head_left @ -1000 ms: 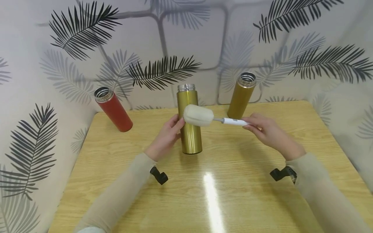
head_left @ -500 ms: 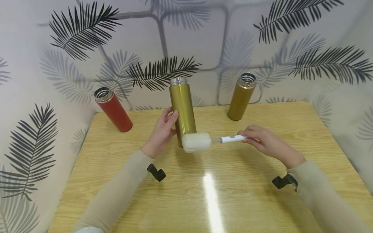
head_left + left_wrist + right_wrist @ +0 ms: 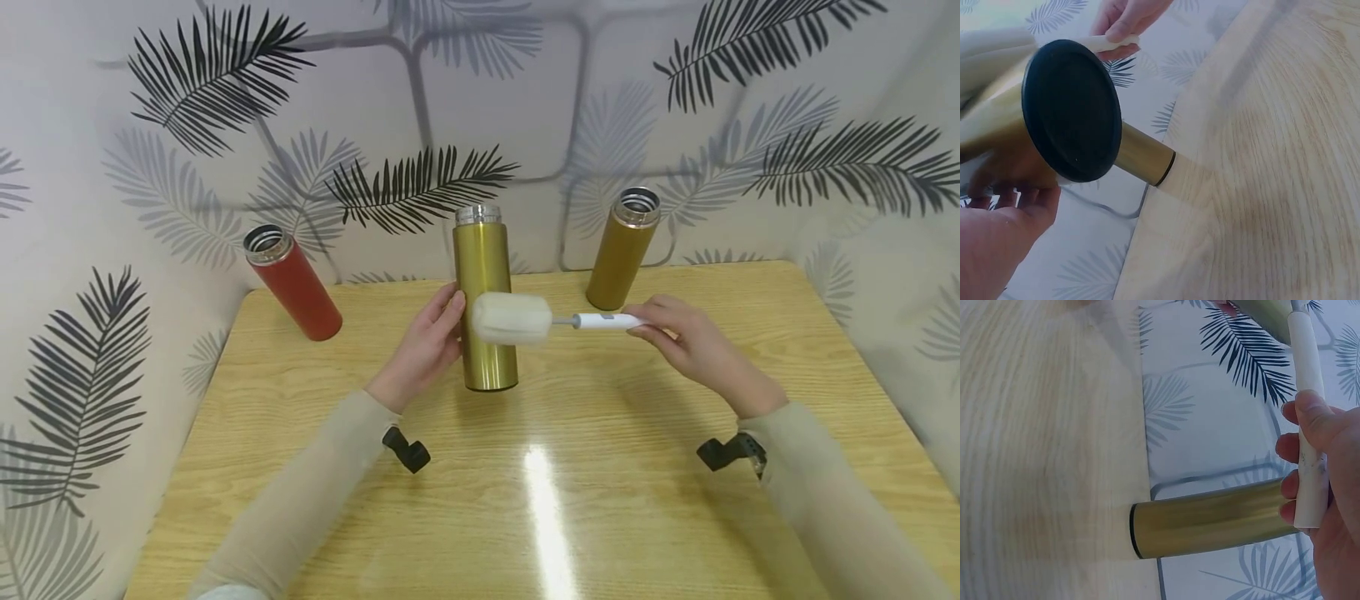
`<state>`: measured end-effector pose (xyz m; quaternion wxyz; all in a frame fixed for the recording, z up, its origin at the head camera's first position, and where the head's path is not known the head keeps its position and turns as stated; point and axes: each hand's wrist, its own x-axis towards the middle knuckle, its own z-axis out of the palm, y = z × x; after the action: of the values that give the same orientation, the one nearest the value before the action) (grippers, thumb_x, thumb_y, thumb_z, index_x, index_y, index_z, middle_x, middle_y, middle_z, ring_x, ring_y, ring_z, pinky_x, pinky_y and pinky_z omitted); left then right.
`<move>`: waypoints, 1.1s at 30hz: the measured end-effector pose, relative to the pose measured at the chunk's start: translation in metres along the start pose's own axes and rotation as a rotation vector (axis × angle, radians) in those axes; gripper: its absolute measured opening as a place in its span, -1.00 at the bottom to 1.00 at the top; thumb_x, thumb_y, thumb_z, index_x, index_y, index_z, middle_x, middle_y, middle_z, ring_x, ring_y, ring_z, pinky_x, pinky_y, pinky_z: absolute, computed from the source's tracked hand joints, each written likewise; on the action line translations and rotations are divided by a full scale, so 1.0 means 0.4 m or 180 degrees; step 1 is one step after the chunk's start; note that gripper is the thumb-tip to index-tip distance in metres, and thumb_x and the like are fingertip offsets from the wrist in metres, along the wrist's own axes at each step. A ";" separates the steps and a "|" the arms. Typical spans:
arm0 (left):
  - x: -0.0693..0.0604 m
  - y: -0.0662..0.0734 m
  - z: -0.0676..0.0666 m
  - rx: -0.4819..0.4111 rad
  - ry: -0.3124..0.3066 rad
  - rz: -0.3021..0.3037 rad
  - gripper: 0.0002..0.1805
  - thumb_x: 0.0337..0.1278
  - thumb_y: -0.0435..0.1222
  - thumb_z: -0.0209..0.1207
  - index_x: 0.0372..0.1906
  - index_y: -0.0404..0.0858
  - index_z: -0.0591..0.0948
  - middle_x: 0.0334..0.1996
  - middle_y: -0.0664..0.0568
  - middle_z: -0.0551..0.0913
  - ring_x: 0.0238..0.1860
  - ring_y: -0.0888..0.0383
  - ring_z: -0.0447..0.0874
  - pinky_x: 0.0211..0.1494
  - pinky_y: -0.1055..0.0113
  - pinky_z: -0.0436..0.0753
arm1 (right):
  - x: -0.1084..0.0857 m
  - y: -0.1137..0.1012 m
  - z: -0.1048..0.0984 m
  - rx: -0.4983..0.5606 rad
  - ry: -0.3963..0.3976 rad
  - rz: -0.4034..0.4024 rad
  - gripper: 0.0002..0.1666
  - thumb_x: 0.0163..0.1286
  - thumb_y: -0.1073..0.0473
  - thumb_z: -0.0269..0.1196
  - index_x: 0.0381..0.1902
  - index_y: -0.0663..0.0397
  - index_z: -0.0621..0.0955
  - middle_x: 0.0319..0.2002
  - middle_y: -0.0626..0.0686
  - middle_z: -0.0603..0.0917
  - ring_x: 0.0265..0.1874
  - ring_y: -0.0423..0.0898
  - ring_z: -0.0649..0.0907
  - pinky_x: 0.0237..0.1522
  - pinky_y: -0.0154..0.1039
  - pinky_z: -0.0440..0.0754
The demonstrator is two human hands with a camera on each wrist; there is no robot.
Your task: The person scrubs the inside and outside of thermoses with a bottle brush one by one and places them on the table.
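My left hand (image 3: 423,343) grips a tall gold-green vacuum flask (image 3: 482,262) from its left side, thumb on the front. The flask is lidless with a silver neck and stands nearly upright, lifted; its dark round base (image 3: 1072,112) faces the left wrist camera. In my right hand (image 3: 693,343) is a bottle brush by its white handle (image 3: 1309,369). The brush's cream sponge head (image 3: 513,318) lies across the front of the flask's lower half, seemingly against it. Fingers of my right hand curl round the handle in the right wrist view.
A lidless red flask (image 3: 294,283) stands at the table's back left. Another lidless flask, darker gold (image 3: 622,250), stands at the back right, behind my right hand. Leaf-patterned covering (image 3: 495,108) rises behind the wooden table (image 3: 450,500).
The sponge head went down to the flask's bottom, then back up to its lower half. The held flask tilted and shifted up-left, then returned right and straightened. Both hands kept their grip.
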<state>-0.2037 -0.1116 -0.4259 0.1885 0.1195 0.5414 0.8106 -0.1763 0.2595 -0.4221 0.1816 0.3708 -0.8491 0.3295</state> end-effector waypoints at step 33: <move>-0.006 -0.013 0.002 0.0621 -0.0201 -0.0170 -0.41 0.71 -0.17 -0.13 0.62 -0.31 0.14 0.42 -0.21 0.35 0.43 -0.02 0.32 0.63 -0.05 0.13 | 0.021 -0.003 -0.019 -0.0244 0.0128 0.0193 -0.50 0.16 0.60 0.42 0.09 0.28 0.72 -0.31 0.05 0.67 -0.38 -0.19 0.46 -0.33 -0.40 0.38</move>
<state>-0.2004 -0.1102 -0.4305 0.2145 0.1483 0.6144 0.7446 -0.1806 0.2599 -0.4117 0.2026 0.3311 -0.8681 0.3094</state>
